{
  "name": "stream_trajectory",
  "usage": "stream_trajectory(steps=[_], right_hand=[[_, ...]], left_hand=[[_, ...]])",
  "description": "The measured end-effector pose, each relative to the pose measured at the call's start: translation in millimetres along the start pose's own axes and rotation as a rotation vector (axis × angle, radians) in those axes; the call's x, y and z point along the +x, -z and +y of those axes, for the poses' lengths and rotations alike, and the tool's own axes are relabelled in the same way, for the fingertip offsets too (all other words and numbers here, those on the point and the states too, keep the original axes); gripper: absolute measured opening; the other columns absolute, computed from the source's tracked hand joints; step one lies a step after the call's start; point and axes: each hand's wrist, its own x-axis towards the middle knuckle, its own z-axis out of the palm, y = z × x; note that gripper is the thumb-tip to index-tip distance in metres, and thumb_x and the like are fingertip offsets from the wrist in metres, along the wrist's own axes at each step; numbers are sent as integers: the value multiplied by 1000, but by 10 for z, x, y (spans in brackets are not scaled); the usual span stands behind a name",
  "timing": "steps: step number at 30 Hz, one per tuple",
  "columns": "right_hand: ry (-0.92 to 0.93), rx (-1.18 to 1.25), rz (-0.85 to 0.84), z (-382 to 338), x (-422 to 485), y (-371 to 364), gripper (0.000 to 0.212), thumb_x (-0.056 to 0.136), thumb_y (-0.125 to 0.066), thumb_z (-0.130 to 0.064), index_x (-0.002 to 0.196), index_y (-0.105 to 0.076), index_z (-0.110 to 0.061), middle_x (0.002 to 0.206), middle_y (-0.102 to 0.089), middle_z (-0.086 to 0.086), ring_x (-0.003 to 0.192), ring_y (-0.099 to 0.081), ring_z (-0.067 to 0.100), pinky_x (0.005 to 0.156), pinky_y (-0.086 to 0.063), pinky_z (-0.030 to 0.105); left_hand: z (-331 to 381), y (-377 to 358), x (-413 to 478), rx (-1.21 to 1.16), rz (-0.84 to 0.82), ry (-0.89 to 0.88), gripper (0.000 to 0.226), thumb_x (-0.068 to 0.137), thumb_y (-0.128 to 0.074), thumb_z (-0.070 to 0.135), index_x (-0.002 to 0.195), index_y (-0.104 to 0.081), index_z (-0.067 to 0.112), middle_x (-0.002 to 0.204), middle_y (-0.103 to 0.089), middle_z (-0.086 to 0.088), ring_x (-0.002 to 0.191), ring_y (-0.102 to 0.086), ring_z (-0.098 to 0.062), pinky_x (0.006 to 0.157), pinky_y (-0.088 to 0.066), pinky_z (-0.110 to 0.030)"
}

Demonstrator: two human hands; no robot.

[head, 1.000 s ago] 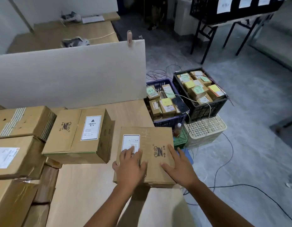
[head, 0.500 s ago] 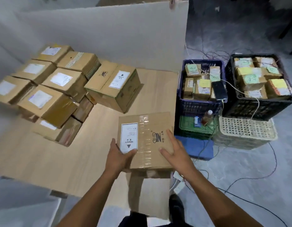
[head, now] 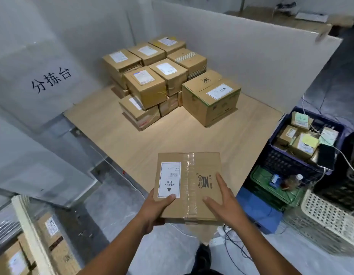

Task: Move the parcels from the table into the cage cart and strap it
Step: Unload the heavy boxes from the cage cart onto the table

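A brown parcel (head: 192, 175) with a white HEAVY label and clear tape hangs past the near corner of the wooden table (head: 132, 135). My left hand (head: 154, 209) grips its near left corner, thumb on the label. My right hand (head: 221, 203) lies on its top right part with fingers spread and straight. Several more parcels (head: 152, 76) stand stacked at the back of the table, and a larger HEAVY parcel (head: 211, 98) sits to their right. The cage cart (head: 27, 231) shows at the bottom left with parcels inside.
White partition boards wall the table's left and far sides. Right of the table stand a blue crate (head: 295, 155) with small boxes, a green crate (head: 271, 187), a blue block (head: 257, 211) and a white basket (head: 331, 221). Cables trail over the grey floor.
The parcel has been lifted off the table edge toward me and my view has swung left. The cage cart has come into view at the bottom left.
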Motion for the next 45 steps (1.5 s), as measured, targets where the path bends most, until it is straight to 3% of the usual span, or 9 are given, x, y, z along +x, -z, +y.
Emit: stream_trajectory(steps=[4, 11, 18, 21, 26, 30, 33, 38, 45], right_hand=[[89, -90, -79, -253, -245, -452, 96, 88, -71, -62, 154, -1, -66, 161, -37, -10, 130, -40, 3, 106, -36, 29], [233, -319, -313, -752, -746, -1473, 100, 87, -73, -61, 158, -2, -59, 160, -41, -6, 137, -49, 15, 114, -43, 39], [479, -567, -533, -1378, -963, -2545, 97, 90, -73, -52, 163, -9, -46, 160, -44, -7, 140, -48, 18, 115, -40, 36], [583, -603, -652, -1676, -995, -2999, 97, 90, -73, -53, 163, -10, -45, 157, -46, -4, 138, -50, 17, 115, -43, 43], [782, -728, -835, -2185, -880, -3875, 97, 88, -70, -59, 162, -9, -48, 151, -51, -2, 135, -52, 21, 109, -44, 39], [914, -699, -1069, -2559, -878, -4681, 91, 88, -67, -59, 160, -10, -55, 155, -48, -8, 139, -48, 17, 107, -44, 38], [979, -670, -1253, -2728, -971, -5206, 88, 89, -65, -60, 159, -12, -55, 162, -39, -16, 144, -44, 14, 113, -43, 42], [1007, -745, -1517, -2774, -1099, -5934, 90, 88, -66, -61, 161, -14, -49, 162, -41, -8, 147, -41, 20, 119, -38, 48], [951, -904, -1717, -2644, -1129, -6739, 94, 91, -70, -54, 164, -11, -41, 155, -50, -14, 137, -52, 14, 100, -35, 22]], left_hand=[[-543, 445, -362, -162, 56, 0, 49, 67, -89, 58, 106, -60, 64, 103, -78, 18, 98, -76, -19, 66, -62, -39], [-1759, 1169, -1217, -487, 240, -86, 64, 71, -92, 57, 125, -60, 45, 112, -78, 15, 94, -78, -15, 62, -60, -29], [-2668, 1650, -1825, -821, 508, -78, 91, 58, -92, 71, 136, -54, 43, 123, -75, 15, 112, -72, -12, 98, -57, -41], [-2838, 1846, -1960, -955, 654, -96, 94, 48, -93, 77, 128, -53, 45, 119, -76, 16, 104, -74, -7, 88, -57, -32], [-2999, 2196, -2095, -1112, 860, -121, 98, 55, -93, 71, 137, -52, 37, 124, -75, 11, 114, -72, -14, 104, -55, -46], [-3021, 2414, -2295, -1213, 1110, -118, 79, 70, -89, 53, 139, -56, 33, 126, -75, 6, 112, -74, -16, 97, -58, -42], [-3080, 2480, -2454, -1320, 1249, -60, 76, 73, -93, 49, 138, -56, 32, 123, -77, 3, 110, -75, -23, 99, -58, -52], [-3237, 2520, -2523, -1403, 1402, 5, 78, 76, -85, 65, 141, -56, 33, 124, -76, 2, 111, -75, -25, 101, -56, -54], [-3459, 2585, -2227, -1573, 1531, 155, 65, 73, -82, 63, 126, -61, 33, 113, -79, 5, 97, -78, -19, 81, -63, -42]])
